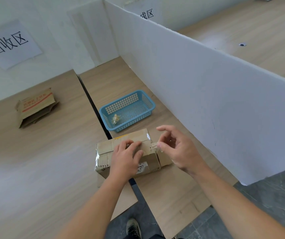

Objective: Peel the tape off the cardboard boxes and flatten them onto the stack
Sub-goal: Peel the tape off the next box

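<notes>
Box (pixel 131 152) on counter (pixel 43 161), near edge. Left hand (pixel 126 156) flat on lid, fingers spread, hiding seam. Right hand (pixel 176 149) pinching tape (pixel 155 146) at box end; tape extent unclear.

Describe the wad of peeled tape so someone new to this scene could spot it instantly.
Start at the tall white divider panel on the right side of the desk; at its foot sits a blue plastic basket. The tape wad lies in the basket's near-left corner. It is the only thing in there: a small, crumpled, yellowish-clear lump, unlike the flat tape on the cardboard box.
</notes>
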